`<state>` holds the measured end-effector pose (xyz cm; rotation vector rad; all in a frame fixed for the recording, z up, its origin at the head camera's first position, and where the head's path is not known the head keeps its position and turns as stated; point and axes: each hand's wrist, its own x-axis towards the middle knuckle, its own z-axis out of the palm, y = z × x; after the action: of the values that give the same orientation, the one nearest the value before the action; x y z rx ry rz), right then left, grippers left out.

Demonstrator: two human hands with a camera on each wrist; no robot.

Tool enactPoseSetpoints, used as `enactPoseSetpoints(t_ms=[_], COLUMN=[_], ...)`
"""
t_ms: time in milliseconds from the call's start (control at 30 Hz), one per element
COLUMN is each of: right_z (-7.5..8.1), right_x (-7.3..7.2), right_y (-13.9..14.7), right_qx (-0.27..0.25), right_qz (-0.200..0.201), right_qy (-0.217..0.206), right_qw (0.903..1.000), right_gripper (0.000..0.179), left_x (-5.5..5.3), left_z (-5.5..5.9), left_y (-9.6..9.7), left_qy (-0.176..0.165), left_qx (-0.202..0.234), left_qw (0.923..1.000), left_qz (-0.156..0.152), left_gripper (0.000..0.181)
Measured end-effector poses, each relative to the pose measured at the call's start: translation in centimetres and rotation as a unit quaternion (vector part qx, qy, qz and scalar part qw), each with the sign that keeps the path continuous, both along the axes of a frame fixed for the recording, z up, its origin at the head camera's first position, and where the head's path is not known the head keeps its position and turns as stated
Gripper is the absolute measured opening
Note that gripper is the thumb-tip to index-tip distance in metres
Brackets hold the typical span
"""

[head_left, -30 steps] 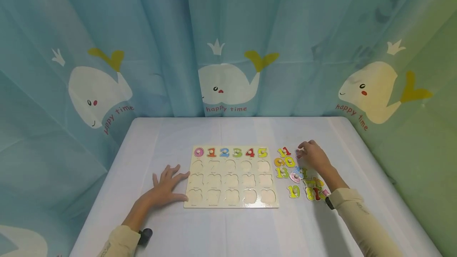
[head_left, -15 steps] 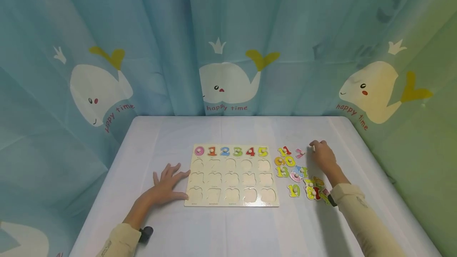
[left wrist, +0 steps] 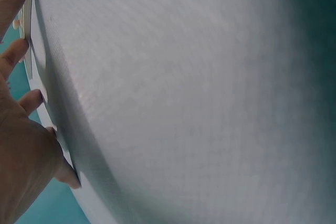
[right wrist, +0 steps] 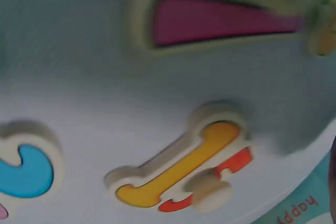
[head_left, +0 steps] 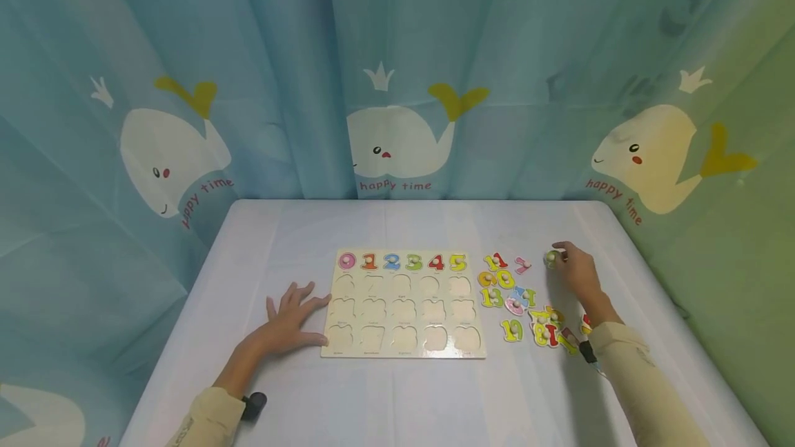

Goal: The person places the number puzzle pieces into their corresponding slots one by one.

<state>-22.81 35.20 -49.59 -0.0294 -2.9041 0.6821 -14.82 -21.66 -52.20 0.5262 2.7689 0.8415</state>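
A pale number-puzzle board lies on the table, its top row filled with coloured numbers 0 to 5 and its lower rows showing bare recesses. My left hand rests with spread fingers at the board's left edge, thumb and a fingertip touching it. Right of the loose pieces, my right hand pinches a green number piece just above the table; its exact number is too small to read. A pink 7 piece lies to the left of that hand. The right hand's fingertips are out of the right wrist view.
Several loose number pieces lie right of the board, among them a green 13, a yellow-green piece and an overlapping pile. A yellow-and-red knobbed piece and a blue piece show in the right wrist view.
My right hand has moved right, away from the pink 7 it left on the table. The piece in its fingers now shows its green face. The left hand stays put.
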Motion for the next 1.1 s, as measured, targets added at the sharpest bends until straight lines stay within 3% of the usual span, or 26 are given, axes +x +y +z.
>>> enactPoseSetpoints(t_ms=[67,167,333,500,600,833,1100], right_z=[0.1,0.2,-0.1,-0.4,-0.5,-0.2,1.1], right_x=[-0.2,-0.4,-0.3,0.0,0.1,0.1,-1.1], right_y=[-0.1,-0.2,-0.1,0.2,0.2,-0.5,-4.3], right_qx=[-0.023,-0.017,0.003,0.005,0.010,0.013,0.004], right_qz=[0.009,0.024,0.027,0.058,0.063,0.033,0.042], right_qy=[-0.031,-0.065,-0.091,-0.123,-0.117,-0.120,-0.081], right_qw=[0.9992,0.9974,0.9955,0.9906,0.9911,0.9922,0.9959], right_gripper=[0.024,0.026,0.027,0.032,0.028,0.019,0.025], left_x=[0.0,-0.1,0.0,0.1,0.0,0.1,0.2], left_z=[0.1,0.1,0.0,-0.2,-0.2,0.0,0.2], left_y=[0.1,0.1,0.1,0.0,0.0,0.1,0.2], left_qy=[-0.002,-0.003,0.000,0.002,0.005,-0.002,0.002], left_qx=[0.000,0.002,0.002,-0.001,-0.003,-0.011,-0.005], left_qw=[1.0000,1.0000,1.0000,1.0000,1.0000,0.9999,1.0000], left_qz=[0.000,0.001,0.003,0.004,0.003,0.005,0.002], left_gripper=[0.081,0.080,0.080,0.081,0.080,0.082,0.081])
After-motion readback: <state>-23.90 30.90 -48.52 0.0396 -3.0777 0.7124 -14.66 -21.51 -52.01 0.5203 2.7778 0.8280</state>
